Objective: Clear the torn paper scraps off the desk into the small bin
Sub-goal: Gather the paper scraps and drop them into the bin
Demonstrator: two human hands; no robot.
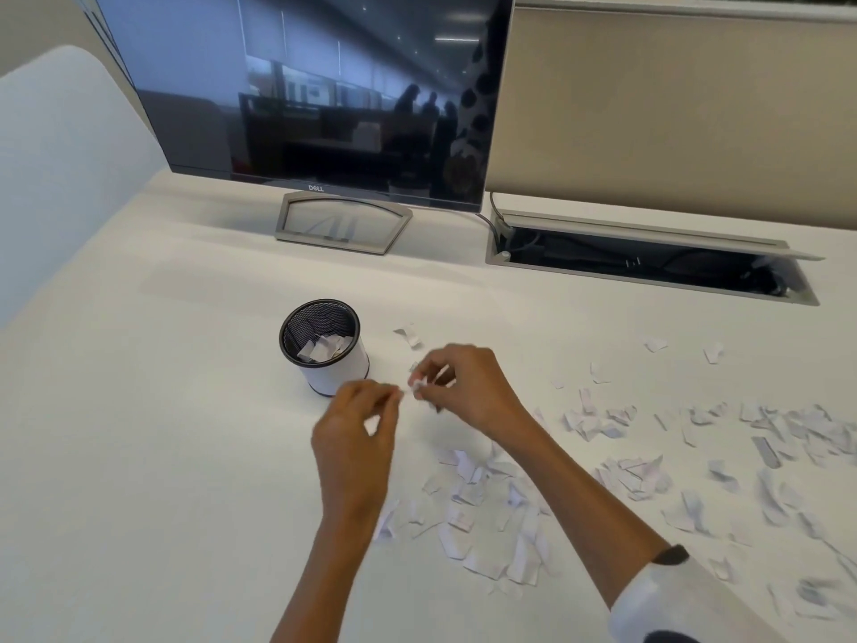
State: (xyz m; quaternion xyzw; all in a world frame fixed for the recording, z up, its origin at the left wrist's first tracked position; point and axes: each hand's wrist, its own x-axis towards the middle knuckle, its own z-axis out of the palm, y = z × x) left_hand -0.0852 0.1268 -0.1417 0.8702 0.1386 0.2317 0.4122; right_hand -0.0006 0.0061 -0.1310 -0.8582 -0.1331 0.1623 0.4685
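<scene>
A small round mesh bin [341, 364] with a black rim and white wrap stands on the white desk [162, 433], holding a few white scraps. My right hand [463, 387] hovers just right of the bin, its fingers pinched on small paper scraps [417, 386]. My left hand [357, 429] sits below the bin with thumb and fingertips pinched together, touching the same scraps. Many torn white paper scraps [491, 498] lie scattered across the desk to the right and beneath my forearms. One scrap [408, 335] lies apart, just right of the bin.
A dark Dell monitor [315, 95] on a grey stand [343, 225] is at the back. An open cable tray [649, 259] is sunk into the desk at back right, below a beige partition [672, 109]. A white chair back [60, 169] is at left.
</scene>
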